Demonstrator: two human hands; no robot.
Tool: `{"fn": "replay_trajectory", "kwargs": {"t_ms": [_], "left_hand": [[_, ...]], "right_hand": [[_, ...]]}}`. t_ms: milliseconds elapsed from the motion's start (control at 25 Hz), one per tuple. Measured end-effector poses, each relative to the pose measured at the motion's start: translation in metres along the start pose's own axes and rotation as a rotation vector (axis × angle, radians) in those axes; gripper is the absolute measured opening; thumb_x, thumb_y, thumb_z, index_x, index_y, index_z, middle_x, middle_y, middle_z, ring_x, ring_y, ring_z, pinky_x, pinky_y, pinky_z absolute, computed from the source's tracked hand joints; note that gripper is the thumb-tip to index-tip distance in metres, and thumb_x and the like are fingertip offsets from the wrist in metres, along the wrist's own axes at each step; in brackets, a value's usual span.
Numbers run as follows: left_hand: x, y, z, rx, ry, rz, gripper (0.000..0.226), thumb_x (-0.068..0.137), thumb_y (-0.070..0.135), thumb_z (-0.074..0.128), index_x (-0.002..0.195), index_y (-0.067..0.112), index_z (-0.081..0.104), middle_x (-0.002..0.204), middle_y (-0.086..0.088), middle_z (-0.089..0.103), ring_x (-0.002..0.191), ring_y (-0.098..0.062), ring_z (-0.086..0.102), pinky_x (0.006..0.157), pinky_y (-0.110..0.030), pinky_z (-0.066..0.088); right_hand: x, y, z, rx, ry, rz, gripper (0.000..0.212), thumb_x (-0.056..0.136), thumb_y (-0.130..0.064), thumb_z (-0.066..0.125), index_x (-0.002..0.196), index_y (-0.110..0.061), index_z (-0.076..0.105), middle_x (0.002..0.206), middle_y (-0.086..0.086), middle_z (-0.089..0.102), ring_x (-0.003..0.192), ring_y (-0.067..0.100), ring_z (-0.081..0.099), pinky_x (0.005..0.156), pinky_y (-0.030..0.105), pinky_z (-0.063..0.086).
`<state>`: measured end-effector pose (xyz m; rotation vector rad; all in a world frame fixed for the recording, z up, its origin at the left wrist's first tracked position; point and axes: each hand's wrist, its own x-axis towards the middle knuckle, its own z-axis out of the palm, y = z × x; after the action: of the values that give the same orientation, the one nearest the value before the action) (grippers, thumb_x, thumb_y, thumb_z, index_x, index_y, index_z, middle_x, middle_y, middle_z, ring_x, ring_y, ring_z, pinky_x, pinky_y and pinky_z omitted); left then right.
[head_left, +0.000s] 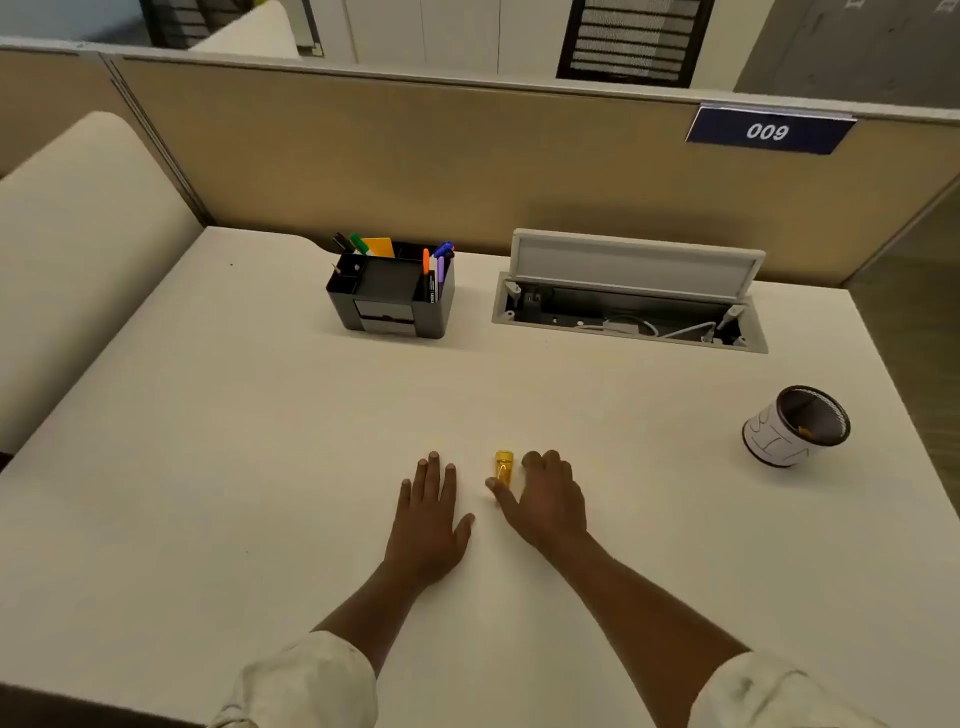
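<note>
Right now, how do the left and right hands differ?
Left hand lies flat on the table, fingers straight; right hand has its fingers curled. Left hand touches only the table; right hand brackets the small yellow item, thumb at its near end, though a real grip cannot be confirmed. Shared: both are palm down, side by side, with pale sleeves pushed up the forearms.

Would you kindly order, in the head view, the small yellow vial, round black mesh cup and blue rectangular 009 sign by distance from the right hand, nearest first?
1. Small yellow vial, beside the right hand.
2. Round black mesh cup, far right.
3. Blue rectangular 009 sign, on the back partition.
</note>
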<state>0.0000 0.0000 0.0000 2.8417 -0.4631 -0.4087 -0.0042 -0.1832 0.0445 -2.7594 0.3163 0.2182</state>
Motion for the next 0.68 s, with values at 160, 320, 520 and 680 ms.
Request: {"fn": "replay_trajectory", "kwargs": {"t_ms": [160,320,520,680], "left_hand": [[0.003,-0.002,-0.003,0.003,0.019,-0.014,0.079,0.098,0.053,0.036,0.159,0.012,0.008,0.168,-0.015,-0.004,0.156,-0.03,-0.003,0.126,-0.046,0.008],[0.009,0.002,-0.007,-0.034,-0.021,-0.058,0.082,0.096,0.058,0.042,0.158,0.011,0.017,0.168,-0.016,0.005,0.156,-0.031,0.004,0.125,-0.044,0.012],[0.026,0.036,-0.037,-0.717,0.092,-0.248,0.054,0.1,0.044,0.051,0.144,0.013,0.047,0.134,-0.002,0.063,0.134,-0.027,0.05,0.107,-0.037,0.04],[0.032,0.072,-0.069,-1.298,-0.109,-0.25,0.032,0.101,0.041,0.049,0.114,0.022,0.072,0.104,-0.003,0.078,0.109,-0.025,0.069,0.091,-0.038,0.054]], "right_hand": [[0.008,-0.019,0.004,0.097,-0.069,0.114,0.053,0.089,-0.05,0.063,0.122,-0.01,0.052,0.12,0.011,0.058,0.111,0.029,0.056,0.088,0.04,0.05],[0.013,-0.017,0.006,0.185,-0.09,0.095,0.032,0.094,-0.033,0.061,0.113,-0.008,0.057,0.113,0.011,0.061,0.101,0.028,0.06,0.08,0.037,0.049],[-0.002,0.004,-0.017,0.791,-0.251,0.207,0.021,0.095,-0.031,0.062,0.104,-0.012,0.065,0.095,0.007,0.075,0.082,0.021,0.071,0.076,0.037,0.059],[-0.021,0.023,-0.05,1.224,-0.441,0.202,0.025,0.101,-0.028,0.054,0.112,-0.008,0.066,0.097,0.015,0.076,0.083,0.024,0.072,0.079,0.037,0.06]]}}
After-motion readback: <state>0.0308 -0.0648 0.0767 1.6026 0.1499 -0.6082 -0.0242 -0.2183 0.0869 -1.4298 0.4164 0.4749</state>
